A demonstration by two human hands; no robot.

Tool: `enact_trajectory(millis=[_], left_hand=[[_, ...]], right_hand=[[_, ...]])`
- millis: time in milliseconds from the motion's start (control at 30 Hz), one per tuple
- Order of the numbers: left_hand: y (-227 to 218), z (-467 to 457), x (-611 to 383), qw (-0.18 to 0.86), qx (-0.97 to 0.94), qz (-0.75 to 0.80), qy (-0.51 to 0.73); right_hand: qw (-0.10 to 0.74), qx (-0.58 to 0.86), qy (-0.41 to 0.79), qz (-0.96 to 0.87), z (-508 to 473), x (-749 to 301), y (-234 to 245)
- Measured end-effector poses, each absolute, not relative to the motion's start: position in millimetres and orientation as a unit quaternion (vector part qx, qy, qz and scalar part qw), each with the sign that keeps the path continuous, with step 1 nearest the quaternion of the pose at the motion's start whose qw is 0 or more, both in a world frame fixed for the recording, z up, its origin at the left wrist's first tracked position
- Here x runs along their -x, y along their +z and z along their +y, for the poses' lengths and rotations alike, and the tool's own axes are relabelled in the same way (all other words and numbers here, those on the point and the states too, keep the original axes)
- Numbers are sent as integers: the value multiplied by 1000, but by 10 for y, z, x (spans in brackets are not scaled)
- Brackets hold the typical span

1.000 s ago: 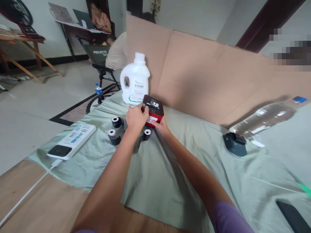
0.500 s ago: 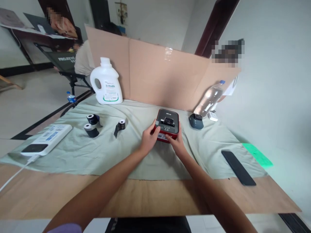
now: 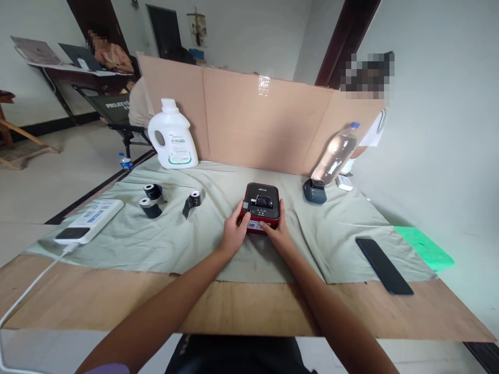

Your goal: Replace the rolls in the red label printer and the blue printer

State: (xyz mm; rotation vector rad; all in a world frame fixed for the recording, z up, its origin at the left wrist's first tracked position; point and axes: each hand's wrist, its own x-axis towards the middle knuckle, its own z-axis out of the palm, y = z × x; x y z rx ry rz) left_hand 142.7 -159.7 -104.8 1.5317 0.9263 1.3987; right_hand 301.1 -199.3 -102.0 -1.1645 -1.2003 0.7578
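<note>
A small black-and-red box (image 3: pixel 263 193) with a device pictured on its lid is between my two hands, near the middle of the cloth. My left hand (image 3: pixel 234 231) grips its left side, with the thumb at the near left corner. On the other side, my right hand (image 3: pixel 278 232) holds the right edge, its thumb against the pale label on the near face. To the left lies a black paper roll (image 3: pixel 193 199) with a loose tail, and two more black rolls (image 3: pixel 151 200) stand beyond it. A dark grey handheld device (image 3: pixel 314 191) sits to the right.
A white jug (image 3: pixel 174 137) and a leaning clear bottle (image 3: pixel 336 156) stand by the cardboard screen (image 3: pixel 249 119). A corded white power bank (image 3: pixel 90 221) lies left. At right are a black phone (image 3: pixel 384 266) and a green sheet (image 3: pixel 424 246). Other people sit behind.
The box has moved slightly left and toward me, and it has turned a little, with both hands still on it. The camera view has also shifted slightly.
</note>
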Motion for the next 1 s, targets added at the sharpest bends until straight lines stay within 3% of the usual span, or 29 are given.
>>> enact_trajectory(millis=[533, 1000], left_hand=[[-1102, -1484, -1380, 380, -653, 336, 563], [-1058, -1445, -1348, 246, -717, 352, 549]], right_hand=[[618, 508, 223, -557, -1938, -3059, -1067], [598, 520, 166, -587, -1940, -3102, -1045]])
